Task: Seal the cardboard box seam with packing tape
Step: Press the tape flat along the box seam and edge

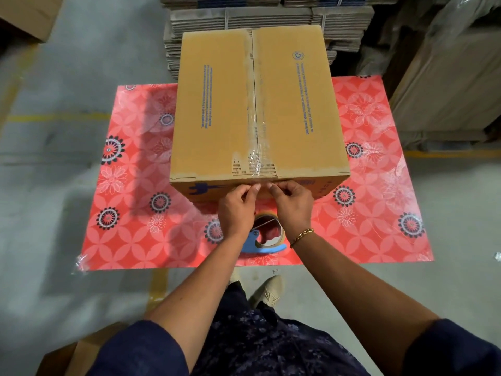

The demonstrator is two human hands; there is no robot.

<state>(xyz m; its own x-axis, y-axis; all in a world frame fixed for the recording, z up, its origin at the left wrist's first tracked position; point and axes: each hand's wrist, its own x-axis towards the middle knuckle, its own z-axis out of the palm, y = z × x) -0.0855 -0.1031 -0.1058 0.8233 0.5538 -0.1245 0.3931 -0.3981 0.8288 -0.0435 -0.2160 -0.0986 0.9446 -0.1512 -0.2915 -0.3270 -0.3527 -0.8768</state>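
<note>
A closed brown cardboard box (217, 104) with blue print stands on a red flowered table (135, 213). Clear packing tape (256, 109) runs along its centre seam and wrinkles toward the near edge. My left hand (237, 210) and my right hand (291, 204) meet at the near top edge of the box, fingertips pinched on the end of the tape where it folds over the front face. A tape roll in a blue dispenser (267, 236) lies on the table just below my wrists, partly hidden by them.
Stacks of flattened cardboard (271, 14) rise behind the table. Tall wrapped cardboard sheets (447, 77) stand at the right. Another box (24, 14) sits at the far left, and one (78, 356) by my left elbow. Grey floor with yellow lines surrounds the table.
</note>
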